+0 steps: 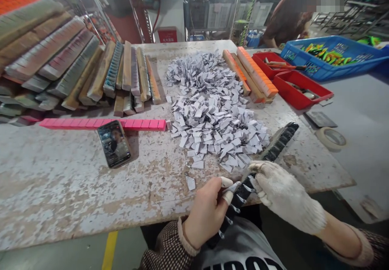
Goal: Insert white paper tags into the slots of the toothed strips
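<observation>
A long black-wrapped bar [279, 140] slants from my lap over the table's front edge, with several small silvery pieces standing out along its lower half. My right hand [287, 199], in a white knitted glove, is closed around the bar near its middle. Beside it, my left hand [205, 211], its finger and thumb tips covered in white, pinches a small white paper tag [233, 187] against the side of the bar. Just beyond my hands spreads a big pile of white paper tags [212, 120]. One loose tag [191, 183] lies near my left hand.
Many wrapped bars [73, 51] are stacked at the left, behind a pink bar [146, 124] and a phone [114, 144]. Orange bars [257, 71], red trays [322, 95], a blue crate [337, 73] and a tape roll [331, 138] lie right. A person [288, 15] is behind.
</observation>
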### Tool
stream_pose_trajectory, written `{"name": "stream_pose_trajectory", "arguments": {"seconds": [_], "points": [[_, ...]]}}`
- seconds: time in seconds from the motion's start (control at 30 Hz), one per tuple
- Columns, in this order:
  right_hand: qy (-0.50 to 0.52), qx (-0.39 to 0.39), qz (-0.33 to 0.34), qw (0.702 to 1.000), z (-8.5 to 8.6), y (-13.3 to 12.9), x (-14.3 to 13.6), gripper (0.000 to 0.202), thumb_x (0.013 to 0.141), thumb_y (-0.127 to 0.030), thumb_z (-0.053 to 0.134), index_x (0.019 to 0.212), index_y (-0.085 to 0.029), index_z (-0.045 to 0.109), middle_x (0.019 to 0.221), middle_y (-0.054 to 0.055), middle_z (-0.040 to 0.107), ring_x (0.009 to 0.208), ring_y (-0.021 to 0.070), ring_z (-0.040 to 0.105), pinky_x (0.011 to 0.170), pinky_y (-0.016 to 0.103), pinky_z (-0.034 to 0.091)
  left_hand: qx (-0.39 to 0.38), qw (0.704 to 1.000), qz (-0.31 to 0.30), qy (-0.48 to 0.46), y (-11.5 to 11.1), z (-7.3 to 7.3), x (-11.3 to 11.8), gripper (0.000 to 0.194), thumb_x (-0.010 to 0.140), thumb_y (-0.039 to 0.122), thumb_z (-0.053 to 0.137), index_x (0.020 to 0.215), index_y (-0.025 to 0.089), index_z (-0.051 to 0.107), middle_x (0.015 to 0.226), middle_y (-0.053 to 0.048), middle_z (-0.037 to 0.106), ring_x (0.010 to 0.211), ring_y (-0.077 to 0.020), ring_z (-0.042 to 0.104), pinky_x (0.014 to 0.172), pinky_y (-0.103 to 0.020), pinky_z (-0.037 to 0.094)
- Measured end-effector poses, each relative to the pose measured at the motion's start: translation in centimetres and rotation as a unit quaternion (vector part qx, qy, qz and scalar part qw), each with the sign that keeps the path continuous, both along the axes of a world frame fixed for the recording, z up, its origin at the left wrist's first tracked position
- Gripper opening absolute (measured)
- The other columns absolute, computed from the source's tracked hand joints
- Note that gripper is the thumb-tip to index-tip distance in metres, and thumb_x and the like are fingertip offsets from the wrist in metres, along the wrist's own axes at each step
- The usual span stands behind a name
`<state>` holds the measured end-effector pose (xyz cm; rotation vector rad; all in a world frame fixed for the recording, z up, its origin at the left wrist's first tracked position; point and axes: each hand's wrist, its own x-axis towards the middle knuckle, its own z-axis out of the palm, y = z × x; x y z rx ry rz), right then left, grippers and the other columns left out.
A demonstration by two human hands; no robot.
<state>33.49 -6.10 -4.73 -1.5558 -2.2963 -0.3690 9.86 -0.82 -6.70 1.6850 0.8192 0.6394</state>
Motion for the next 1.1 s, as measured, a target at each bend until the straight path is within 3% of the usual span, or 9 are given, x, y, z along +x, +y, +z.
{"name": "stream_pose_trajectory", "arguments": {"seconds": [0.13,0.4,0.5,0.63,0.8,0.9,0.97,1.03,1.1], "points": [[-0.003,-0.053,0.005,0.999,0.9,0.7,0.5,0.020,0.096,-0.013,0.047,0.084,-0.015,0.063,0.107,0.019,0.069,0.107,0.0318,0.068,0.092,0.047,0.060,0.025,1.000,-0.004,0.017,-0.1,-0.1,0.0,0.019,0.094,0.011,0.056,0.108,0.021,0.063,0.106,-0.005,0.070,0.101,-0.0203,0.069,0.089,-0.033,0.055],[-0.034,-0.058,0.063,0.996,1.6,1.9,0.1,0.023,0.089,-0.006,0.046,0.092,-0.012,0.068,0.100,0.016,0.071,0.105,0.0317,0.069,0.096,0.049,0.060,0.050,0.997,-0.028,0.055,-0.2,0.1,0.0,0.021,0.093,0.008,0.051,0.107,0.020,0.061,0.109,-0.007,0.068,0.100,-0.0223,0.067,0.087,-0.035,0.054],[0.010,-0.069,0.062,0.996,0.8,1.9,0.4,0.018,0.093,-0.011,0.050,0.095,-0.014,0.067,0.101,0.014,0.071,0.107,0.0300,0.069,0.095,0.049,0.060,0.042,0.998,-0.020,0.045,-0.3,0.0,0.1,0.019,0.094,0.009,0.052,0.106,0.020,0.061,0.106,-0.007,0.068,0.100,-0.0219,0.067,0.087,-0.034,0.054],[0.083,-0.068,0.062,0.992,0.0,1.2,1.5,0.011,0.096,-0.018,0.054,0.088,-0.019,0.062,0.109,0.014,0.069,0.123,0.0313,0.062,0.101,0.051,0.058,0.037,0.999,-0.004,0.030,-0.1,-0.1,0.3,0.012,0.093,0.012,0.056,0.101,0.020,0.062,0.099,-0.005,0.069,0.093,-0.0200,0.068,0.081,-0.031,0.054],[0.140,-0.043,0.018,0.989,1.3,0.7,1.0,0.009,0.097,-0.024,0.058,0.088,-0.021,0.057,0.127,0.016,0.063,0.133,0.0343,0.055,0.103,0.051,0.056,0.112,0.993,0.039,0.025,0.3,1.0,0.4,0.008,0.092,0.013,0.059,0.094,0.021,0.058,0.088,-0.003,0.066,0.081,-0.0171,0.066,0.073,-0.027,0.053],[0.227,-0.030,0.027,0.973,2.6,0.8,-1.3,0.012,0.097,-0.024,0.055,0.085,-0.021,0.056,0.122,0.016,0.065,0.132,0.0329,0.056,0.103,0.047,0.055,0.221,0.975,0.029,0.011,0.3,2.2,0.6,0.010,0.093,0.012,0.055,0.096,0.021,0.055,0.088,-0.004,0.063,0.077,-0.0166,0.062,0.068,-0.026,0.052],[0.288,-0.037,0.028,0.956,3.2,0.9,-3.0,0.018,0.099,-0.023,0.055,0.081,-0.022,0.055,0.108,0.013,0.068,0.128,0.0293,0.059,0.099,0.041,0.057,0.280,0.960,0.020,0.000,0.1,2.8,0.6,0.013,0.094,0.009,0.053,0.097,0.021,0.053,0.093,-0.006,0.062,0.081,-0.0175,0.061,0.070,-0.027,0.052],[0.355,-0.051,0.021,0.933,3.3,0.9,-4.2,0.020,0.099,-0.021,0.056,0.079,-0.024,0.055,0.091,0.009,0.068,0.123,0.0275,0.062,0.097,0.038,0.058,0.284,0.959,0.017,-0.010,0.0,3.3,0.5,0.013,0.094,0.009,0.055,0.099,0.021,0.053,0.101,-0.008,0.063,0.088,-0.0184,0.062,0.075,-0.028,0.054],[0.430,-0.075,0.011,0.900,3.3,0.8,-4.8,0.015,0.100,-0.024,0.056,0.086,-0.025,0.060,0.082,0.005,0.066,0.111,0.0263,0.068,0.091,0.037,0.060,0.230,0.973,0.011,-0.034,-0.1,3.6,0.1,0.012,0.096,0.017,0.060,0.107,0.022,0.055,0.108,-0.009,0.061,0.090,-0.0179,0.062,0.077,-0.027,0.055]]}}
